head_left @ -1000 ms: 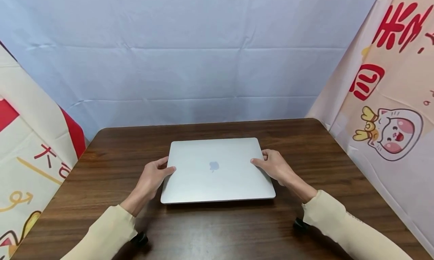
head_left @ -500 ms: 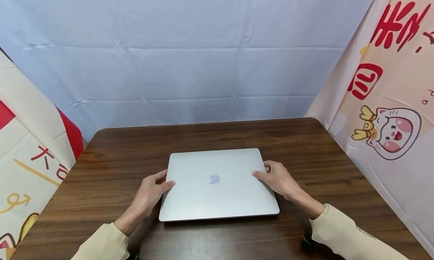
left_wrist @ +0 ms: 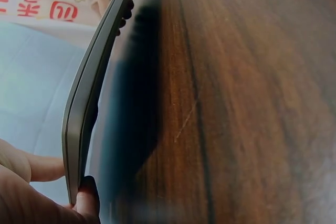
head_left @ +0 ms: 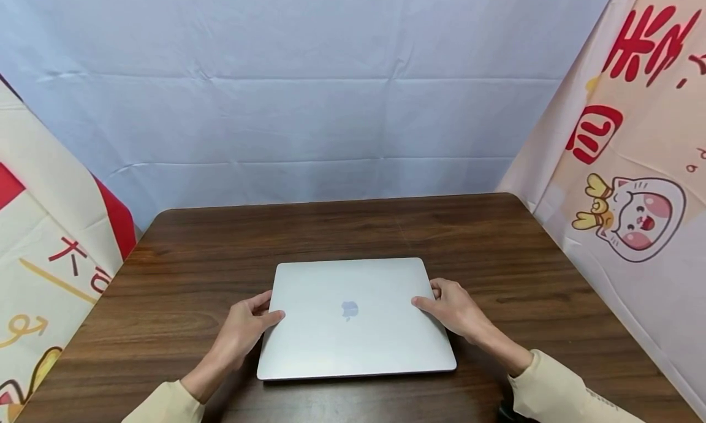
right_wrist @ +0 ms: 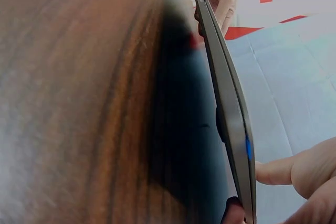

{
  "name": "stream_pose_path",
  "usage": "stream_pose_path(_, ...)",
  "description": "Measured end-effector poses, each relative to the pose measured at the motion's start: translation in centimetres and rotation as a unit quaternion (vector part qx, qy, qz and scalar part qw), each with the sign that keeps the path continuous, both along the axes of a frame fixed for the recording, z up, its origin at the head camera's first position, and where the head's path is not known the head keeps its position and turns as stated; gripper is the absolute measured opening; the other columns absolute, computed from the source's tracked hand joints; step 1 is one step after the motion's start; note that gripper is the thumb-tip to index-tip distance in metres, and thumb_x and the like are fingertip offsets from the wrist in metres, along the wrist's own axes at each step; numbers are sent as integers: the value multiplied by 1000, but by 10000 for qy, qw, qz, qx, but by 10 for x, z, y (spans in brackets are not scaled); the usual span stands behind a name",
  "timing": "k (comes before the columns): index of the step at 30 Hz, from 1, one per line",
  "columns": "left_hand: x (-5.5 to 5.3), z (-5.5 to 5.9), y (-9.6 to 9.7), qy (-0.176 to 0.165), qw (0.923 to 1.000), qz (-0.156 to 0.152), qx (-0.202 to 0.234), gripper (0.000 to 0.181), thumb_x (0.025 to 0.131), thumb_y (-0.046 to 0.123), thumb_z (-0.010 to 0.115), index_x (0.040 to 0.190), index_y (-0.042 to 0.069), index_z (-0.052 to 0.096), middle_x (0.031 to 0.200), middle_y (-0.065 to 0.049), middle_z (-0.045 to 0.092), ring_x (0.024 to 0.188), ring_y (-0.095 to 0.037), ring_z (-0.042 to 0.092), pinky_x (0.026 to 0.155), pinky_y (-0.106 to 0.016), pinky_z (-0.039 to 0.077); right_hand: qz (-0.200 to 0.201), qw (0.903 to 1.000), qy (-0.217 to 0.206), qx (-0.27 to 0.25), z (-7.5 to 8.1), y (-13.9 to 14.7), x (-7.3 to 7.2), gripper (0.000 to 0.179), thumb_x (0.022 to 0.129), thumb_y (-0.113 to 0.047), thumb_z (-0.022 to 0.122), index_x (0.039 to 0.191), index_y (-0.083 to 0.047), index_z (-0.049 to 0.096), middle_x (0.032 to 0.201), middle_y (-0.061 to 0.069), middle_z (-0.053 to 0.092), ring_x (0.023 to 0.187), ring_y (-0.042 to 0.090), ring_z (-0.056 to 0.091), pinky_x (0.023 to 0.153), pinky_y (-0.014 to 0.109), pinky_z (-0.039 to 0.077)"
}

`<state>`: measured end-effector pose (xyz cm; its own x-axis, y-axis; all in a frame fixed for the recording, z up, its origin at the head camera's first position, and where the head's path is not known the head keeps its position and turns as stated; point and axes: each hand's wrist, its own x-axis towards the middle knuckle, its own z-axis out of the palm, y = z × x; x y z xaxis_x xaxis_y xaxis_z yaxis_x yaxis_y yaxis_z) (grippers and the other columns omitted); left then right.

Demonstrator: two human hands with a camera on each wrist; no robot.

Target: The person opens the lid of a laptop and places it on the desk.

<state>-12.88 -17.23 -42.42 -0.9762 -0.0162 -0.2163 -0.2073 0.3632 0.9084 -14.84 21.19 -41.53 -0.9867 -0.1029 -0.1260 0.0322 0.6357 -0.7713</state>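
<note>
A closed silver laptop (head_left: 353, 343) with an apple logo on its lid is held level between both hands, low over the front middle of the table. My left hand (head_left: 241, 328) grips its left side, thumb on the lid and fingers beneath. On the opposite side my right hand (head_left: 455, 309) pinches the edge the same way. Seen edge-on in the left wrist view, the laptop (left_wrist: 79, 114) stands off the table top, with a dark shadow in the gap. The right wrist view shows that same gap under the laptop (right_wrist: 226, 87), and fingertips curled below it.
The dark wood-grain table (head_left: 198, 251) has rounded far corners. A pale blue cloth (head_left: 309, 104) hangs behind it. Printed cloths with red lettering and cartoon figures hang at the left (head_left: 60, 227) and right (head_left: 634, 135).
Both hands have brought the laptop nearer to me, down the head view, away from the table's far edge. Their grip on its sides looks the same throughout.
</note>
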Motion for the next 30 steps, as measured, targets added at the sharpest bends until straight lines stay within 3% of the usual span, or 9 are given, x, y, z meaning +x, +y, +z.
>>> stream_pose_path(6, 4, -1, 0, -63, 10000, -51, -43, 63, 100, 12, 70, 151, -11, 42, 136, -28, 61, 124, -37, 62, 96, -46, 54, -23, 9999, -14, 168, 0, -1, 5, 56, 96, -25, 75, 128, 16, 55, 90, 10, 49, 75, 20, 45, 67, 34, 41)
stream_pose_path(13, 7, -4, 1, 24, 9999, -58, -113, 61, 98, 8, 71, 148, -13, 45, 126, -22, 67, 112, -30, 66, 87, -39, 57, -55, 9995, -6, 298, -3, 1, 10, 54, 94, -26, 76, 126, 14, 57, 97, 12, 56, 82, 22, 52, 70, 35, 46)
stream_pose_path(18, 9, -5, 1, 44, 9998, -41, -202, 60, 96, 6, 72, 147, -14, 46, 122, -20, 68, 108, -28, 67, 86, -38, 57, 20, 9984, 18, 557, -3, 2, 13, 69, 94, -31, 76, 137, 18, 51, 111, 19, 64, 94, 24, 58, 80, 42, 53)
stream_pose_path(21, 9, -4, 2, 83, 9995, -58, -294, 60, 95, 5, 72, 146, -14, 47, 118, -19, 69, 107, -27, 67, 85, -38, 57, 63, 9978, 11, 665, -3, 2, 13, 73, 94, -33, 76, 138, 19, 49, 109, 17, 64, 91, 22, 57, 79, 42, 53)
stream_pose_path(27, 9, -3, 4, 296, 9970, -97, -704, 58, 93, 3, 74, 143, -14, 52, 110, -16, 70, 99, -24, 66, 78, -35, 56, 149, 9968, 98, 776, -3, 1, 14, 71, 93, -28, 77, 136, 21, 49, 87, 9, 55, 74, 19, 51, 65, 34, 46)
stream_pose_path(30, 9, -3, 5, 386, 9957, -97, -832, 57, 91, 2, 76, 141, -13, 54, 108, -14, 70, 96, -22, 66, 74, -32, 55, 172, 9962, 147, 840, -3, 1, 14, 70, 92, -27, 78, 135, 22, 50, 85, 8, 54, 73, 19, 51, 64, 34, 46)
